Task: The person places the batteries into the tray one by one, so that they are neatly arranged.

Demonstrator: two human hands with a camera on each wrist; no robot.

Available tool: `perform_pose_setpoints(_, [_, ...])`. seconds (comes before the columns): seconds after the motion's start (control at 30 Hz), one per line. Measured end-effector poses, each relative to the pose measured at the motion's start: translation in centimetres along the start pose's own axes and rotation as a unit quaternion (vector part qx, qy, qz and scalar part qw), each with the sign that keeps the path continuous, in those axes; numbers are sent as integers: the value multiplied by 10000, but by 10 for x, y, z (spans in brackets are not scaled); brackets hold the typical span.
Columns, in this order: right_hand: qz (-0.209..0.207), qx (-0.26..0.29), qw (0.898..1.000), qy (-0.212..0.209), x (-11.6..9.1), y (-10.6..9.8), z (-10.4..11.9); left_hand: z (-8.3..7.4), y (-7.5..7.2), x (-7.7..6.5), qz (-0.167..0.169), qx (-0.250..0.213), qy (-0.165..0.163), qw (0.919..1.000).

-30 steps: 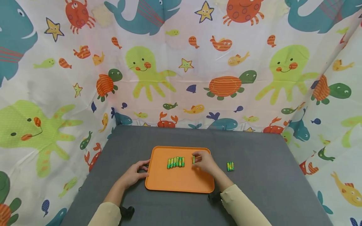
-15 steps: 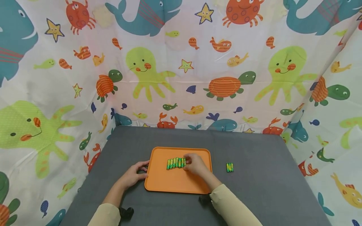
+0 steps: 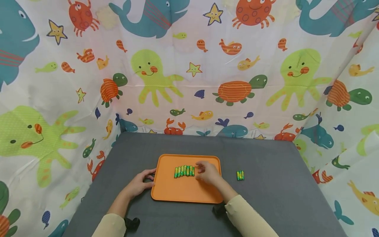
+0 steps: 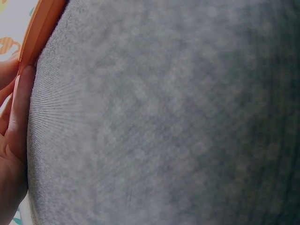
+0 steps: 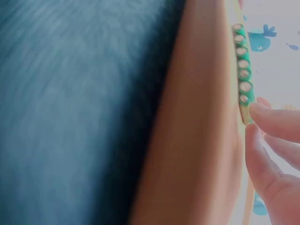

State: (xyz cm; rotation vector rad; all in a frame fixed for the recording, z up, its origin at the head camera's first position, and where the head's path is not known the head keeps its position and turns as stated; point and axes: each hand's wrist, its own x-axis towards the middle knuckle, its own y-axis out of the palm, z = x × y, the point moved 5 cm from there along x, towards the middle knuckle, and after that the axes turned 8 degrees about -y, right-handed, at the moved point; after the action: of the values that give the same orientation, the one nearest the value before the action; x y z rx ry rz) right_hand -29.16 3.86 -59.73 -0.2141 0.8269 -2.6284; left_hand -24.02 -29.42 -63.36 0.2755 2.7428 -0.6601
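Observation:
A row of several green-and-yellow batteries (image 3: 184, 171) lies side by side on an orange tray (image 3: 177, 192). My right hand (image 3: 208, 173) is just right of the row, over the tray, thumb and fingers slightly bent and holding nothing. In the right wrist view, the battery ends (image 5: 243, 64) line up along the tray, and the fingertips (image 5: 262, 112) are close to the nearest one. At the tray's left rim rests my left hand (image 3: 139, 182), thumb and fingers spread against the edge. The left wrist view shows that thumb and fingers beside the orange rim (image 4: 40, 33).
A small group of matching batteries (image 3: 240, 175) lies on the grey table (image 3: 266, 204), right of the tray. Behind and at both sides hangs a curtain (image 3: 183, 85) printed with sea animals. Black wrist straps (image 3: 132, 224) sit below the sleeves.
My right hand has brought one battery leftward to the row's right end, let go of it and drawn back slightly to the right. My left hand has stayed at the tray's rim.

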Motion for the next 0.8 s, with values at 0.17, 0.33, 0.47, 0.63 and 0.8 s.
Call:
perform_pose_setpoints(0.17, [-256, 130, 9996, -23, -9, -21, -1, -1, -1, -1, -29, 17, -7, 10000])
perform_pose_setpoints(0.33, [-596, -5, 9982, -84, -20, -46, -8, 0, 0, 0, -1, -48, -9, 10000])
perform_pose_setpoints(0.47, [-783, -66, 9969, -10, -30, -64, -15, 0, -1, 0, -9, 25, 25, 10000])
perform_pose_setpoints(0.63, [-946, -90, 9955, 50, -41, -84, -26, 1, -2, -1, -39, 120, 53, 9999])
perform_pose_setpoints(0.8, [-1077, -187, 9939, 137, -53, -102, -40, 2, 0, 0, -7, 80, 72, 9999])
